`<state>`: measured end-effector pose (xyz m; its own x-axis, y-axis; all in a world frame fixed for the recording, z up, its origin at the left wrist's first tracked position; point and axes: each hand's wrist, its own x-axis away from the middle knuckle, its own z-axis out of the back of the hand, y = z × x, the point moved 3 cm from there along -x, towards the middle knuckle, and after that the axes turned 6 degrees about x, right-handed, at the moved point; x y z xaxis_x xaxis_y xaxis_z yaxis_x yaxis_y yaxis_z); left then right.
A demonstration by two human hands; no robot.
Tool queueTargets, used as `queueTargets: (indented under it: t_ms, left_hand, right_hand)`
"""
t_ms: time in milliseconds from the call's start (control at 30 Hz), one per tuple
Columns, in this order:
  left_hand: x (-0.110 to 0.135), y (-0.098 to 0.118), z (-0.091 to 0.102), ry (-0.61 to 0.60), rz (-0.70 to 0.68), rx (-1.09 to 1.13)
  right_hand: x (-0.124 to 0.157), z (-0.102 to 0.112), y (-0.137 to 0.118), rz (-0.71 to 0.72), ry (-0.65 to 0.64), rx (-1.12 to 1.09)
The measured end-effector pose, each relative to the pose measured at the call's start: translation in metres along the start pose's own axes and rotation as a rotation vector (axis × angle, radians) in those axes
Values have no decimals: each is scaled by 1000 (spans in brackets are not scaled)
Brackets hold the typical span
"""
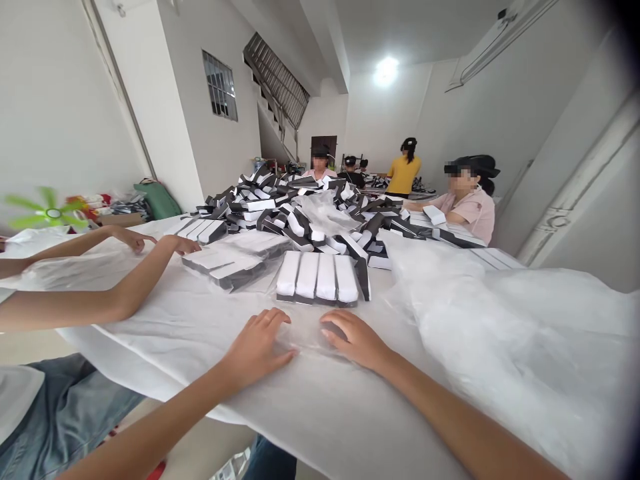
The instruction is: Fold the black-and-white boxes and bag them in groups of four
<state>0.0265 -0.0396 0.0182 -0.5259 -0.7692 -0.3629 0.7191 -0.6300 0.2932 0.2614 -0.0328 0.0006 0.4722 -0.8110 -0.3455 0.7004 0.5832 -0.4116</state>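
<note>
A clear plastic bag [305, 328] lies flat on the white-covered table, with a row of several white-and-black blocks [317, 279] in its far part. My left hand [261, 341] is at the left of the bag's near end, thumb and fingers apart. At the right of that same end is my right hand [354, 339], its fingers curved and a gap showing between thumb and forefinger. Both hands are on this side of the blocks and do not touch them. Whether any fingertip touches the thin film, I cannot tell.
Loose black-and-white blocks form a big pile [300, 207] beyond. Bagged blocks [227, 260] lie to the left, beside a co-worker's hands [183, 245]. A heap of clear plastic bags [465, 313] covers the right side. Another person [473, 203] sits at the far right.
</note>
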Motion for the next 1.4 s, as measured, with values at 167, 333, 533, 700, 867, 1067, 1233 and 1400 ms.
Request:
queueTargets:
  t_ms: [167,333,533,700,867,1067,1233,1400]
  left_hand:
    - [-15,16,-11,65,-15,-68]
    - [-32,36,2,293,-97,-2]
    - [-57,50,-16,105,-295,-333]
    - [-64,14,-15,-79,-70,-478]
    - [-42,-38,17,-118,312,-447]
    - [-3,-71,39,-110,435,-276]
    - [20,-73,29,-169,164,-206]
    - [37,-77,42,-331,120,-104]
  right_hand:
    - [3,-8,-21,149,22,89]
    - [-1,-8,-6,45,156,18]
    - [-1,-6,-1,22,178,-90]
    - [3,-7,-3,-6,192,96]
    - [4,0,9,-170,330,-7]
    - [2,-9,-5,25,35,15]
    - [3,-7,-8,64,-2,-90]
    - [5,12,-15,110,-110,-281]
